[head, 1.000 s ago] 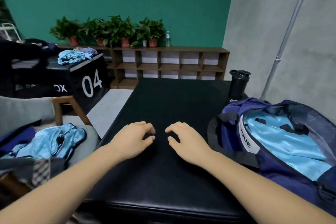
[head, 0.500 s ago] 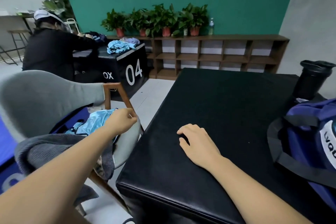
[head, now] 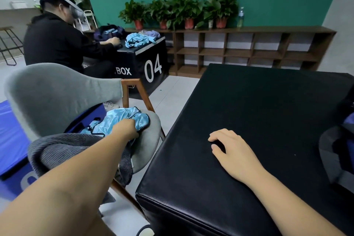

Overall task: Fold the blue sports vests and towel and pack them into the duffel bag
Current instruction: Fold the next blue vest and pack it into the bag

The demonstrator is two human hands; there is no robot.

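Note:
A shiny light-blue sports vest [head: 122,119] with black trim lies crumpled on the seat of a grey chair [head: 57,94] at my left. My left hand [head: 125,128] reaches down onto it and grips the fabric. A grey ribbed towel [head: 76,147] hangs over the chair's near edge, under my forearm. My right hand [head: 231,149] rests on the black padded table [head: 258,105], fingers loosely curled and holding nothing. Only a dark sliver of the duffel bag [head: 341,149] shows at the right edge.
Another person in black sits at the back left beside a black box [head: 151,63] marked 04, with blue vests and a bag on top. A wooden shelf [head: 249,50] with potted plants lines the green wall. A blue mat [head: 11,136] lies on the floor at left.
My view has swung left, pushing the duffel bag almost out of sight. My left hand left the table, reached to the chair and closed on the blue vest. My right hand stayed on the table.

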